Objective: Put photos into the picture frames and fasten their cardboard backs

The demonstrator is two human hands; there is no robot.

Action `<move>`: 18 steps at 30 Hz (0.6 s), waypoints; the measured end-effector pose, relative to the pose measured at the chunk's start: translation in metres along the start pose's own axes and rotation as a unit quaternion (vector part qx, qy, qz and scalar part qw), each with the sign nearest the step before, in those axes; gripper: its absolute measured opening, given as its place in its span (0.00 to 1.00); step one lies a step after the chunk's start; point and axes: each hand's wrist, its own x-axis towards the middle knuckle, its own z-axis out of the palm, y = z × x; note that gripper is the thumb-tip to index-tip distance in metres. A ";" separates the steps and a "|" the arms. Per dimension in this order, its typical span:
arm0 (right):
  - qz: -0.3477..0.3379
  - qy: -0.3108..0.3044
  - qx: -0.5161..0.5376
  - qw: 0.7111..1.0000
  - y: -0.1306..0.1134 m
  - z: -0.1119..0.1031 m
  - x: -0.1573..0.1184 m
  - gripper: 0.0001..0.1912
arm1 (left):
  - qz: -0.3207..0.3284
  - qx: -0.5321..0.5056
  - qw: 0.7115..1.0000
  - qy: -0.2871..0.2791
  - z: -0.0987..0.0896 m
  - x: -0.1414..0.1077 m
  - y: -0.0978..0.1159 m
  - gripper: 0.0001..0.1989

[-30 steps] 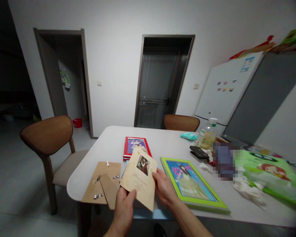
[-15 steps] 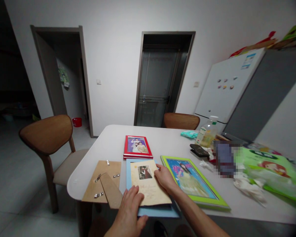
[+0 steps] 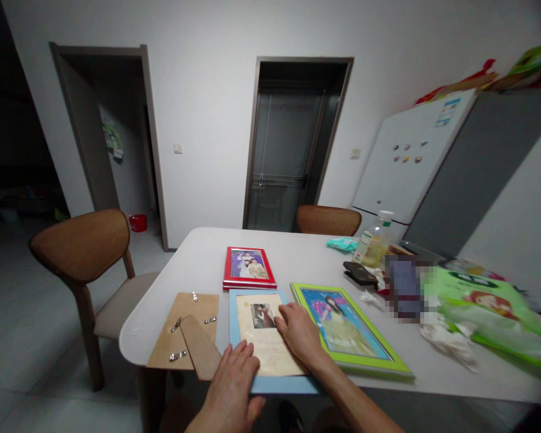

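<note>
Cream-coloured and printed with a small picture, the sheet [image 3: 270, 346] is laid flat inside the light blue frame [image 3: 288, 385] at the near edge of the white table [image 3: 198, 258]. Its left side is touched by the left hand [image 3: 234, 379], palm down, fingers extended and nothing gripped. Its upper right part is pressed by the fingertips of the right hand [image 3: 300, 337], which are slightly bent; nothing is seen clasped. To the right, the green frame [image 3: 351, 331] is placed; beyond, the red frames [image 3: 250, 267] are stacked. The brown backing board [image 3: 184, 331] with metal clips is seen on the left.
</note>
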 end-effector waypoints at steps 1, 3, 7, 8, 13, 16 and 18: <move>-0.008 -0.005 -0.006 1.000 -0.001 -0.001 -0.001 0.14 | 0.001 0.004 1.000 -0.003 -0.001 0.000 0.000 0.23; -0.024 -0.003 -0.014 1.000 -0.002 -0.003 -0.004 0.13 | 0.004 0.008 1.000 -0.006 -0.002 -0.001 -0.001 0.23; -0.051 0.004 -0.025 0.998 -0.003 -0.006 -0.007 0.14 | 0.008 0.007 1.000 -0.014 -0.005 -0.002 -0.001 0.19; -0.058 -0.001 -0.030 0.998 -0.003 -0.006 -0.006 0.13 | 0.009 0.006 1.000 -0.016 -0.006 -0.002 -0.001 0.17; -0.076 -0.015 -0.028 0.997 -0.012 -0.007 -0.001 0.14 | 0.007 -0.009 1.000 -0.016 -0.006 -0.001 -0.001 0.16; -0.095 -0.025 -0.027 0.995 -0.018 -0.006 0.002 0.16 | 0.016 -0.024 1.000 -0.009 -0.006 -0.003 -0.002 0.16; -0.091 -0.047 -0.032 0.994 -0.020 -0.007 0.002 0.16 | 0.028 -0.037 0.999 0.018 -0.009 -0.008 -0.009 0.17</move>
